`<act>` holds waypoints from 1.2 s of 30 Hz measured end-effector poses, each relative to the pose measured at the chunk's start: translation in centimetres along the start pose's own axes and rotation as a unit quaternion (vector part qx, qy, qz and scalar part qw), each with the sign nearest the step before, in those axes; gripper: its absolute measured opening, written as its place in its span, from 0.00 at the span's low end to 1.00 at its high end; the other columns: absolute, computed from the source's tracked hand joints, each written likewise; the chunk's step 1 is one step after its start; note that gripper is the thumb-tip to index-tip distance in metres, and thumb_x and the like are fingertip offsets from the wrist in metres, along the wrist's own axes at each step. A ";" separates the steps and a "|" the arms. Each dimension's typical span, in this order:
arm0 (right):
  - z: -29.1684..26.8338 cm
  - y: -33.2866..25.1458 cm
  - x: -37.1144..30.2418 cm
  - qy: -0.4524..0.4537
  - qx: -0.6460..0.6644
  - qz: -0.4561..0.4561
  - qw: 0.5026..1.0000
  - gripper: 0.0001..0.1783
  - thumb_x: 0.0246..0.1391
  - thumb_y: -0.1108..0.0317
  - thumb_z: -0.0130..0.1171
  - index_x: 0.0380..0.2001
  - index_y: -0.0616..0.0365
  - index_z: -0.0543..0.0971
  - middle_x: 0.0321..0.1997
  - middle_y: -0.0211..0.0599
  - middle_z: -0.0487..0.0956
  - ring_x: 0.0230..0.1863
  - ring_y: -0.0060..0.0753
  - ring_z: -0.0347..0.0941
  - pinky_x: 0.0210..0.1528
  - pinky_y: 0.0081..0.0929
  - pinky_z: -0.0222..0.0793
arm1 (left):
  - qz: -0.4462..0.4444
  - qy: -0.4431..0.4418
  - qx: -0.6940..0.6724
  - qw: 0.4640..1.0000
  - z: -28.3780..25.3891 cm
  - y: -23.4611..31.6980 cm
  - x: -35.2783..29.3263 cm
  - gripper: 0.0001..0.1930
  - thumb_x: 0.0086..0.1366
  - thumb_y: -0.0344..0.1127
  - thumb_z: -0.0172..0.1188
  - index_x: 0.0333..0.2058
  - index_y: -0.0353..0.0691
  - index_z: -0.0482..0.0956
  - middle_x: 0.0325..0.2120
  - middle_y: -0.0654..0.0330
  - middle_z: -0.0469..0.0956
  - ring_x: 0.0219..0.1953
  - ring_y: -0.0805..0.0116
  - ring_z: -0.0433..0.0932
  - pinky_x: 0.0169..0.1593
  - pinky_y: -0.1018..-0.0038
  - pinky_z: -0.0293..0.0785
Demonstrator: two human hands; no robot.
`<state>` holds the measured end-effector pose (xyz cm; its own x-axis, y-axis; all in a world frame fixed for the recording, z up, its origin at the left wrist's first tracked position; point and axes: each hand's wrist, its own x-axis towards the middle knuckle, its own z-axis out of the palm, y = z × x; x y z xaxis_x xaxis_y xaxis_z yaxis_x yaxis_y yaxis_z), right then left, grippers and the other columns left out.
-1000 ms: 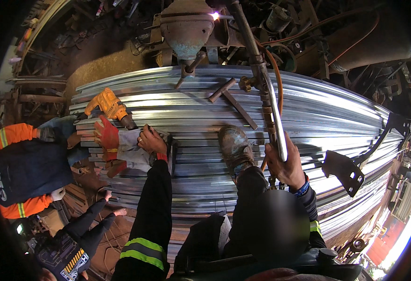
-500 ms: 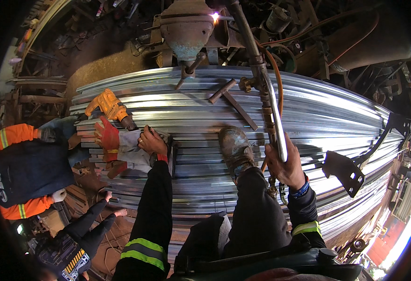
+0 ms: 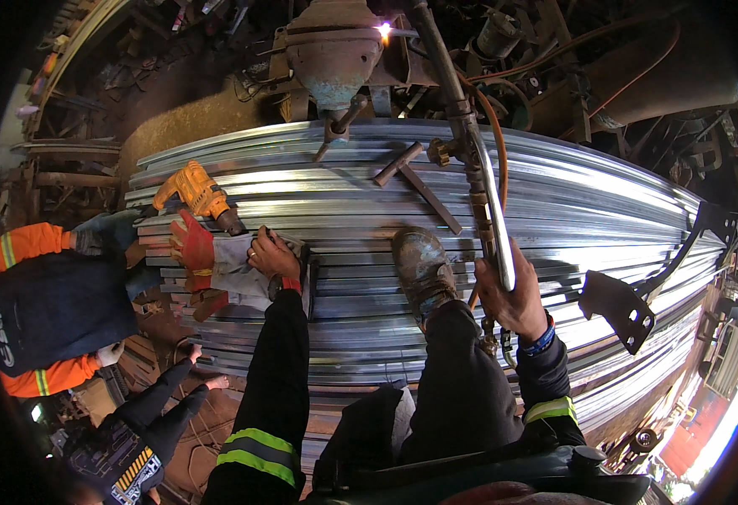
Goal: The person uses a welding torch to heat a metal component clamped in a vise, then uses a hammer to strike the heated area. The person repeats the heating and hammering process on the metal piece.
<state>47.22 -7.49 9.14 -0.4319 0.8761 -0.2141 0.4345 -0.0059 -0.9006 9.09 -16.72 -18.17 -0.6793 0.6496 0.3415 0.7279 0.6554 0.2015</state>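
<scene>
My right hand point(image 3: 512, 290) is wrapped round the handle end of a gas cutting torch point(image 3: 467, 139). Its long metal body runs up and away, and a small bright flame point(image 3: 384, 30) burns at the head, beside a bench vise point(image 3: 335, 63). An orange hose runs alongside the torch. My left hand point(image 3: 274, 257) is closed over a pair of grey and red work gloves point(image 3: 238, 261); a small dark piece shows at its fingertips, too little to name. Above the gloves lies a yellow-orange power drill point(image 3: 196, 192). A hammer point(image 3: 419, 187) lies between the vise and my boot point(image 3: 422, 268).
Long shiny metal profiles point(image 3: 352, 337) cover the surface under my hands. A black bracket with holes point(image 3: 621, 311) stands at the right. Two other people point(image 3: 58, 303) are at the left, one in orange sleeves. Scrap and a large cylinder point(image 3: 655, 84) lie beyond.
The person in orange sleeves has shifted a gloved hand slightly. My hands, the torch and the tools keep their places.
</scene>
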 end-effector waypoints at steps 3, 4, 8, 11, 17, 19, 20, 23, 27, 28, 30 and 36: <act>0.1 0.0 0.0 0.002 -0.010 -0.013 1.000 0.27 0.62 0.71 0.55 0.62 0.68 0.63 0.32 0.50 0.79 0.30 0.39 0.80 0.34 0.32 0.73 | 0.000 0.018 0.008 1.000 0.1 -0.3 -0.1 0.17 0.73 0.45 0.47 0.51 0.44 0.75 0.39 0.54 0.76 0.44 0.50 0.72 0.47 0.53 0.65; 0.3 0.0 0.1 -0.001 -0.007 -0.019 1.000 0.27 0.62 0.71 0.55 0.61 0.68 0.63 0.33 0.51 0.79 0.30 0.40 0.80 0.35 0.32 0.73 | 0.000 0.029 0.015 0.999 0.1 -0.7 -0.1 0.16 0.73 0.46 0.47 0.50 0.44 0.76 0.38 0.54 0.77 0.44 0.50 0.73 0.47 0.54 0.66; 0.1 0.0 0.0 0.003 -0.006 -0.015 1.000 0.27 0.62 0.71 0.56 0.61 0.68 0.63 0.36 0.53 0.79 0.33 0.42 0.81 0.36 0.33 0.74 | 0.001 0.001 0.004 1.000 0.4 -0.4 -0.1 0.17 0.72 0.45 0.47 0.53 0.44 0.73 0.40 0.53 0.75 0.45 0.49 0.71 0.48 0.53 0.64; 0.0 0.0 0.0 0.006 -0.006 -0.011 1.000 0.27 0.61 0.72 0.56 0.61 0.69 0.63 0.35 0.53 0.79 0.32 0.42 0.81 0.36 0.33 0.74 | 0.002 0.000 0.003 1.000 0.3 -0.2 0.0 0.17 0.72 0.45 0.47 0.54 0.44 0.73 0.40 0.53 0.75 0.45 0.49 0.71 0.49 0.53 0.64; 0.1 -0.1 -0.1 0.013 -0.011 -0.006 1.000 0.27 0.61 0.72 0.55 0.61 0.69 0.63 0.33 0.51 0.78 0.30 0.40 0.80 0.35 0.32 0.73 | -0.001 -0.005 0.003 1.000 0.0 -0.4 -0.1 0.18 0.72 0.45 0.47 0.54 0.44 0.73 0.40 0.53 0.75 0.46 0.48 0.71 0.49 0.52 0.63; 0.1 0.0 -0.1 0.013 -0.012 -0.008 1.000 0.27 0.61 0.72 0.55 0.61 0.69 0.63 0.32 0.50 0.78 0.30 0.39 0.80 0.34 0.32 0.73 | -0.001 -0.001 0.000 1.000 0.0 -0.3 -0.1 0.18 0.72 0.45 0.47 0.54 0.44 0.73 0.40 0.53 0.75 0.46 0.49 0.71 0.49 0.52 0.64; 0.0 0.0 -0.1 0.012 -0.013 -0.009 1.000 0.27 0.61 0.72 0.55 0.61 0.68 0.63 0.32 0.50 0.79 0.30 0.39 0.80 0.34 0.31 0.73 | 0.000 -0.001 0.002 1.000 -0.1 -0.3 -0.1 0.18 0.72 0.45 0.47 0.54 0.44 0.73 0.40 0.53 0.75 0.45 0.49 0.71 0.49 0.52 0.64; 0.1 0.4 -0.2 0.010 -0.006 -0.013 1.000 0.27 0.61 0.72 0.55 0.62 0.68 0.63 0.31 0.49 0.79 0.29 0.38 0.80 0.33 0.32 0.73 | 0.001 0.000 0.005 1.000 0.0 -0.4 -0.1 0.17 0.72 0.45 0.47 0.53 0.44 0.73 0.40 0.53 0.75 0.45 0.49 0.71 0.48 0.52 0.64; 0.1 0.2 -0.1 0.006 -0.009 -0.017 1.000 0.27 0.62 0.72 0.55 0.62 0.68 0.62 0.31 0.49 0.80 0.28 0.38 0.81 0.32 0.32 0.73 | 0.001 0.005 0.006 1.000 0.2 -0.5 -0.1 0.17 0.73 0.45 0.46 0.53 0.44 0.73 0.40 0.53 0.75 0.45 0.49 0.71 0.48 0.53 0.64; 0.1 0.2 -0.2 0.006 -0.008 -0.013 1.000 0.27 0.62 0.72 0.55 0.62 0.69 0.62 0.31 0.49 0.80 0.28 0.38 0.81 0.32 0.32 0.73 | 0.003 0.007 0.005 1.000 0.2 -0.5 -0.1 0.17 0.73 0.45 0.46 0.53 0.44 0.73 0.40 0.53 0.75 0.45 0.49 0.71 0.48 0.53 0.64; 0.1 0.1 -0.2 0.007 -0.004 -0.004 1.000 0.27 0.62 0.72 0.55 0.62 0.69 0.63 0.31 0.49 0.80 0.28 0.38 0.81 0.32 0.32 0.73 | 0.002 0.010 0.002 1.000 0.2 -0.3 -0.1 0.17 0.73 0.46 0.46 0.53 0.45 0.73 0.40 0.53 0.75 0.45 0.49 0.71 0.48 0.53 0.64; 0.1 0.2 -0.2 0.007 -0.008 -0.006 1.000 0.27 0.61 0.73 0.55 0.61 0.69 0.63 0.27 0.44 0.78 0.24 0.32 0.77 0.29 0.30 0.71 | 0.000 0.029 0.009 1.000 0.1 -0.1 0.0 0.17 0.73 0.47 0.46 0.50 0.45 0.76 0.38 0.54 0.76 0.44 0.50 0.73 0.47 0.54 0.65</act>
<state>47.32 -7.71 9.01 -0.4256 0.8832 -0.1970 0.4415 0.0127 -0.8971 9.05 -16.74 -18.27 -0.6723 0.6271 0.3934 0.7260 0.6626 0.1843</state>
